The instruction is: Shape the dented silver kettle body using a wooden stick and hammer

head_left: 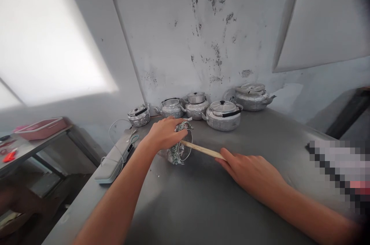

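Observation:
My left hand (165,133) is closed over a small metal kettle (178,151) lying on its side on the grey table (202,198), its open mouth facing right. In my right hand (251,173) I grip a thin wooden stick (202,149) whose far end reaches into the kettle's mouth. Both forearms stretch in from the lower edge of the view.
Several aluminium kettles (223,115) with lids stand in a row against the stained wall. A white flat device with a cable (114,160) lies at the table's left edge. A lower side table on the left carries a pink tray (42,127). A blurred patch (341,172) covers the right.

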Tool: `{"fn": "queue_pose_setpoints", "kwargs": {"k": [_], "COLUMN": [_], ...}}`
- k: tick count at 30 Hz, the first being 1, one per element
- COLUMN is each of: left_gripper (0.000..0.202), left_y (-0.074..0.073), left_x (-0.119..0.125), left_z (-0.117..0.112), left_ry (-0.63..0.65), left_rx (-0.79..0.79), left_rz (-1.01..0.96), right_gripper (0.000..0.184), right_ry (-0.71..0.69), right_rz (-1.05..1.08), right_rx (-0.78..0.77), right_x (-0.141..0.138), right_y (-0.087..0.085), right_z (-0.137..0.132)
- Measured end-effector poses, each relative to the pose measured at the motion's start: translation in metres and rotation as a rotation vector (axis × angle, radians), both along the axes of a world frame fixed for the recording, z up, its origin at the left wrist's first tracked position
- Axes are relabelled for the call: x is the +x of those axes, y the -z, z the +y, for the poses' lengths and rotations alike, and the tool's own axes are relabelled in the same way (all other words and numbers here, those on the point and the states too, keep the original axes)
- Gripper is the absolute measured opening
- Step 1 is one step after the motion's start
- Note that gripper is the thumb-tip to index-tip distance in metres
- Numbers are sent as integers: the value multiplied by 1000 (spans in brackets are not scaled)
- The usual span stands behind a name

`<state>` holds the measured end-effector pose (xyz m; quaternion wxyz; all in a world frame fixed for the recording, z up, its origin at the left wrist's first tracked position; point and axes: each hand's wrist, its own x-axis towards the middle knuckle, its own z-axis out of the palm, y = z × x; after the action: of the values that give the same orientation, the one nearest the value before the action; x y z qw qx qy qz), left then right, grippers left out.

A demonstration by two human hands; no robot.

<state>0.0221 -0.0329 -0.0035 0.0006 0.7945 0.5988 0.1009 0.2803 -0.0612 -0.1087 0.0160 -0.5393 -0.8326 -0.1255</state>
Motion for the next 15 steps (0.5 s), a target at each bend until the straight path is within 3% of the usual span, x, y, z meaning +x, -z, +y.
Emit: {"fn": "queue_pose_setpoints", "kwargs": {"k": [15], "left_gripper": [57], "left_y": [-1], "left_x": [0], "left_z": [-1], "left_ry": [-7], "left_rx": [-9], "left_rz": [9], "right_gripper": [41], "right_ry": [2], "right_rz": [7], "right_rx": [0], "right_x": [-2], "right_y": [-2], "right_z": [-2]}}
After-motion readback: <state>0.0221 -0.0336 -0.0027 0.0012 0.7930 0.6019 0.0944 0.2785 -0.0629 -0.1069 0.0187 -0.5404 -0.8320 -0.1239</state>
